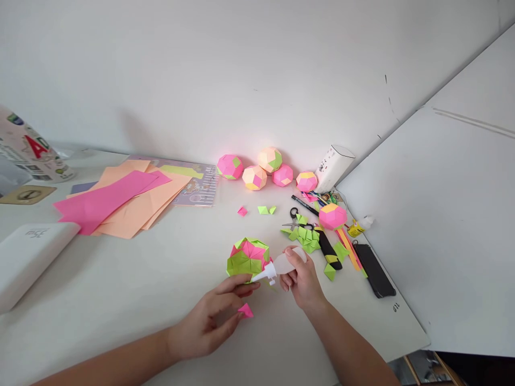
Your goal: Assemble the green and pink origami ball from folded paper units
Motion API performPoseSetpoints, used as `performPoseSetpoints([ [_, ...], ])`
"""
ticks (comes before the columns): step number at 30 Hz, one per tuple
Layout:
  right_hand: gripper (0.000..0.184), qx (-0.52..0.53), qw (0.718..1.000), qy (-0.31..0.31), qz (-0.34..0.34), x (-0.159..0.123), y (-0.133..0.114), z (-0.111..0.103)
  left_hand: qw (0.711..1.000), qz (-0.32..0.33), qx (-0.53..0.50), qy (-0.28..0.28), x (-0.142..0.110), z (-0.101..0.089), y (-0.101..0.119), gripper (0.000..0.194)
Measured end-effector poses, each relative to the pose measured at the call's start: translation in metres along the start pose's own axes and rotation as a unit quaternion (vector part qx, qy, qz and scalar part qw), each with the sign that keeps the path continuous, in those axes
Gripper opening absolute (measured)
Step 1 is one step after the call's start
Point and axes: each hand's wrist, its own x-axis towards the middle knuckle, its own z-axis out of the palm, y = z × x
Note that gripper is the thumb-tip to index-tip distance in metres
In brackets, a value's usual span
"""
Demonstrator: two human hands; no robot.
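Grips the bottle [290, 260] in the right hand [301, 279], thumb and fingers closed round it; aims the nozzle [263, 274] at the near rim of the bowl [245, 264], just left of that hand; stretches the index finger of the left hand [209, 321] to the same rim, right by the nozzle; holds the left thumb against the pink piece [246, 310], nearer than the bowl; cannot tell whether pinched or only touched; shows green pieces [308, 238] and scissors [300, 222] farther right.

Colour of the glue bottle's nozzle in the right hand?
White; shows in the head view.
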Motion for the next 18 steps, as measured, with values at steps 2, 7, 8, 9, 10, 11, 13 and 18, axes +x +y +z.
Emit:
performPoseSetpoints([
  [2,0.024,0.009,1.000,-0.008,-0.006,0.000,0.000,-0.001,1.000,0.003,-0.002,-0.001,0.000,0.000,-0.001,0.025],
  [7,0.025,0.027,0.999,0.000,-0.018,0.003,0.000,-0.004,1.000,-0.005,0.003,0.002,0.000,0.000,-0.001,0.026],
  [8,0.026,0.034,0.999,-0.001,-0.022,0.004,0.000,-0.004,1.000,-0.010,0.004,0.002,0.000,0.000,-0.001,0.026],
  [9,0.026,0.043,0.999,-0.004,-0.027,0.005,0.000,-0.004,1.000,-0.014,0.005,0.001,0.001,-0.001,0.000,0.026],
  [10,0.027,0.053,0.998,-0.007,-0.032,0.006,-0.001,-0.005,1.000,-0.017,0.007,0.000,0.001,-0.001,0.000,0.025],
  [11,0.028,0.064,0.997,-0.009,-0.036,0.007,-0.001,-0.005,1.000,-0.019,0.008,0.001,0.001,-0.001,0.000,0.025],
  [13,0.030,0.083,0.996,-0.005,-0.036,0.009,-0.003,-0.006,1.000,-0.019,0.010,0.005,0.002,0.000,0.001,0.025],
  [18,0.022,0.141,0.989,0.026,-0.044,0.017,-0.011,-0.016,0.999,-0.022,0.021,0.038,0.003,0.001,0.000,0.023],
])
